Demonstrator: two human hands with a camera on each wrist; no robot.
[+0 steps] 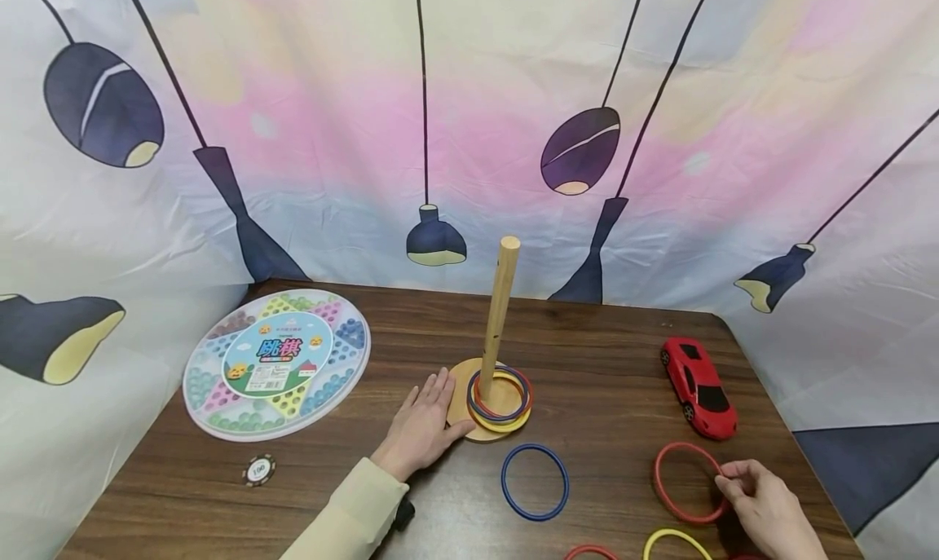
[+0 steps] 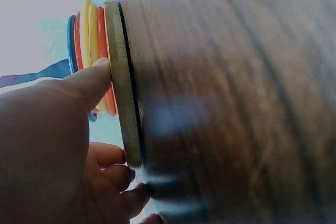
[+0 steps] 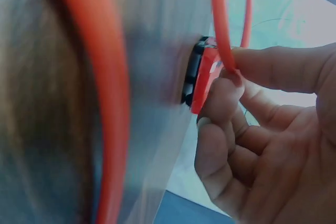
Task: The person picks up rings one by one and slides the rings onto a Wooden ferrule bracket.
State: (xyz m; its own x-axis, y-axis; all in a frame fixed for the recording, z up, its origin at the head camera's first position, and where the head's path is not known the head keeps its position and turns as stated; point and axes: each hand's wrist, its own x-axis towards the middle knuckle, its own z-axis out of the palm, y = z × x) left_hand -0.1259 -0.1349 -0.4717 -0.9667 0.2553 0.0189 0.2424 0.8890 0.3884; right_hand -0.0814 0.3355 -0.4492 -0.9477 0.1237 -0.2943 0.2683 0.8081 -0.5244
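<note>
My left hand lies with extended fingers against the round wooden base of a peg stand. Its thumb presses on the base edge, close beside the stacked rings, in the left wrist view. From the base rises an upright wooden post. Around its foot lie several rings, among them a blue ring and a yellow ring. At the right, my right hand pinches a red ring between thumb and index finger. The ring is tilted up over the table.
A blue ring lies in front of the stand. Nearer are a yellow ring and a red ring. Behind the right hand sits a red toy car. At the left are a Chinese checkers set and a poker chip.
</note>
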